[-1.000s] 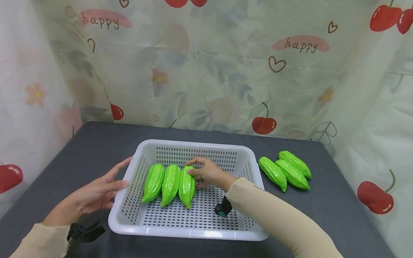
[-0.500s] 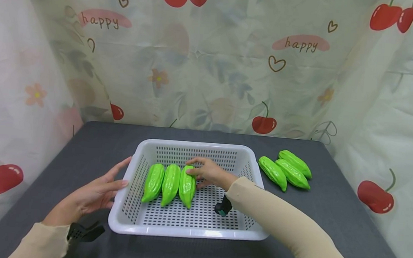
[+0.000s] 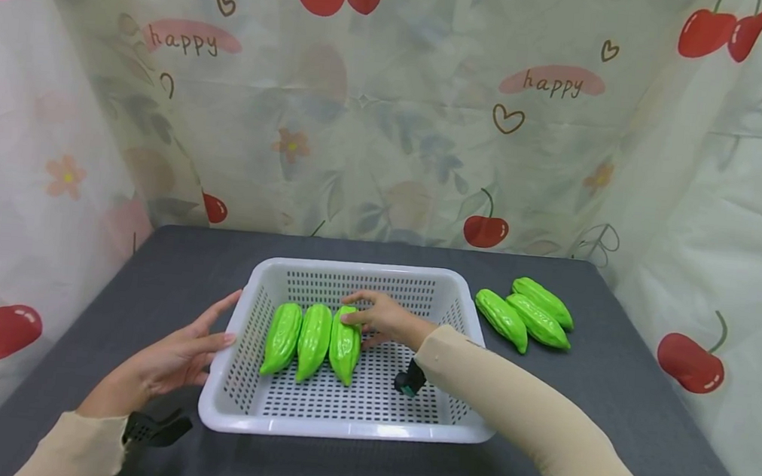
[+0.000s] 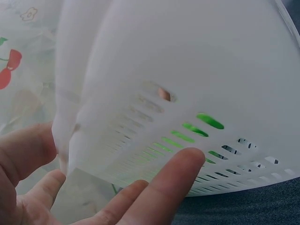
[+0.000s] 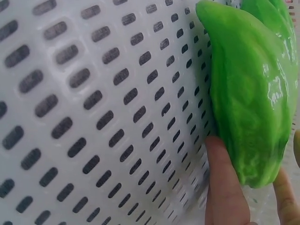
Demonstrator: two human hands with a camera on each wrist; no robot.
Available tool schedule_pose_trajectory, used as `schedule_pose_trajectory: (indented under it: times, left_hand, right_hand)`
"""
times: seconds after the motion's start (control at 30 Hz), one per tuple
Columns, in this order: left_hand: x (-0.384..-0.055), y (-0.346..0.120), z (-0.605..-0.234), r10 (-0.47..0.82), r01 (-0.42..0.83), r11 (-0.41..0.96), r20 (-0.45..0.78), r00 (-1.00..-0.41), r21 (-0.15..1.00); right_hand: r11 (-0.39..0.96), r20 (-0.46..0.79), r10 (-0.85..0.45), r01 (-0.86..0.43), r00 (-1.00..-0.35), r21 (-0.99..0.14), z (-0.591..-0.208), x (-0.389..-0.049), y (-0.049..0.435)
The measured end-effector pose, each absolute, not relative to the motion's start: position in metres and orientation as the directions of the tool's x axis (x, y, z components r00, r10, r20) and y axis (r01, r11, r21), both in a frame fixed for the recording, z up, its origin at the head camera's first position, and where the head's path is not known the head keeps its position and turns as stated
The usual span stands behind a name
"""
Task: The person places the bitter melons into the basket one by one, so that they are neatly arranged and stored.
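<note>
Three glossy green bitter melons lie side by side in the left half of a white perforated plastic basket [image 3: 350,430], their tips toward the person. My right hand [image 3: 384,318] holds the far end of the rightmost bitter melon [image 3: 344,352]. In the right wrist view, fingers sit on both sides of the blunt end of that bitter melon [image 5: 251,108]. My left hand [image 3: 176,360] touches the left rim of the basket with loosely spread fingers. From the left wrist, one finger [image 4: 171,180] shows against the outer wall, and green shows through the slots.
Three more bitter melons [image 3: 537,320] lie together on the dark grey table [image 3: 217,250], right of the basket. A patterned curtain [image 3: 377,132] hangs behind the table and along both sides. Each wrist carries a small black camera.
</note>
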State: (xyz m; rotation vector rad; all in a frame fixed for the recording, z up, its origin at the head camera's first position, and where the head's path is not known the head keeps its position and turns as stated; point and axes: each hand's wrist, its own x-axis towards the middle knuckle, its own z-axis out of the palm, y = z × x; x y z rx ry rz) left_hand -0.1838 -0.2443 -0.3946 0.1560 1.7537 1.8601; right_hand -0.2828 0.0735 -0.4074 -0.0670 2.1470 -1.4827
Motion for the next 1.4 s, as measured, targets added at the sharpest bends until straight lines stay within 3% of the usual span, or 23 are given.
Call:
schedule_pose_trajectory:
  times: [0.37,0.83,1.07,1.4]
  left_hand:
    - [-0.184,-0.244,-0.394,0.480,-0.329,0.016,-0.296,-0.826,0.944]
    - [-0.182,-0.245,-0.395,0.478,-0.320,0.019,-0.290,-0.829,0.947]
    - [-0.182,-0.245,-0.394,0.471,-0.319,0.028,-0.294,-0.832,0.947]
    - [-0.184,-0.245,-0.395,0.478,-0.327,0.027,-0.299,-0.826,0.945]
  right_hand:
    - [0.417,-0.422,-0.345,0.266,-0.838,-0.869,-0.399,-0.283,0.076]
    - [0.409,-0.402,-0.429,0.223,-0.809,-0.885,-0.349,-0.283,0.096]
    - [0.358,-0.335,-0.495,0.162,-0.802,-0.919,-0.308,-0.286,0.124]
    - [0.255,-0.232,-0.495,0.116,-0.837,-0.960,-0.262,-0.284,0.186]
